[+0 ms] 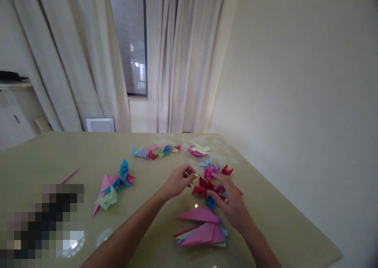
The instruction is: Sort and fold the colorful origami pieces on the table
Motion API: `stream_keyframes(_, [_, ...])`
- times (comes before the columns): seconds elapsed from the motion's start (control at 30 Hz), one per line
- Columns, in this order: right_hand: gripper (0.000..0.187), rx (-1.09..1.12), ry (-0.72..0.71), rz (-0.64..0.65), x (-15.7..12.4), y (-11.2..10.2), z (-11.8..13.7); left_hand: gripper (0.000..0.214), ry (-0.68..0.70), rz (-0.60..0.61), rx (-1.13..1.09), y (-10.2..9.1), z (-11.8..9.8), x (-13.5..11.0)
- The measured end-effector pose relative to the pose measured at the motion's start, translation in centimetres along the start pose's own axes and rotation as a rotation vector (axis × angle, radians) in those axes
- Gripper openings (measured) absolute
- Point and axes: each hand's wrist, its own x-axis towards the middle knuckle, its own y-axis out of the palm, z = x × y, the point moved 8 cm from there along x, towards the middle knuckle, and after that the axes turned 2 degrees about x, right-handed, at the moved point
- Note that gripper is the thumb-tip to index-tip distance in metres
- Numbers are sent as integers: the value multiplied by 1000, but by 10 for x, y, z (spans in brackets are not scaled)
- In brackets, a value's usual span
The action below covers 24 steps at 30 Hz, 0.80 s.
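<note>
We seem to be arranging the red paper cranes (202, 190) near the table's (291, 232) right edge. Our left hand (180, 180) pinches a cream paper piece (196, 179), fingertips together; our right hand's (233, 200) thumb and forefinger arch apart over the red paper, grip unclear. Next likely calls for light, steady fingertips. The cranes look angular and sharply creased, bunched close.

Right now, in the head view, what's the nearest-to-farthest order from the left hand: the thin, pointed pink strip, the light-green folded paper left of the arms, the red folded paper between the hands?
From the left hand:
1. Red folded paper, just right of it.
2. Light-green folded paper, off to its left.
3. Thin pink strip, farthest left.
</note>
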Motion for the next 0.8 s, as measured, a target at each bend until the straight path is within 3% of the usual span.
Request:
stream_keyframes(0.07, [32,75,-65,157,16,24,26,24,39,67,-78,19,-16,-5])
stream_keyframes(0.17, [20,139,-90,197,36,38,36,31,66,97,-165,17,-21,-8])
stream_keyframes(0.23, [19,159,-74,156,42,39,28,33,76,35,-52,1,-10,-6])
stream_keyframes(0.37, [19,204,19,43,35,33,-1,27,2,-276,380,-49,29,-6])
stream_keyframes(0.5, [22,234,147,-35,22,18,-29,43,-139,-459,526,-76,66,-12])
stream_keyframes(0.6, [30,245,212,-118,20,4,-44,52,-238,-510,707,-84,80,-6])
stream_keyframes(0.7, [37,182,185,-156,23,-3,-47,54,-332,-503,891,-89,88,7])
stream_keyframes(0.8, [37,103,151,-133,25,1,-42,49,-345,-489,900,-91,91,18])
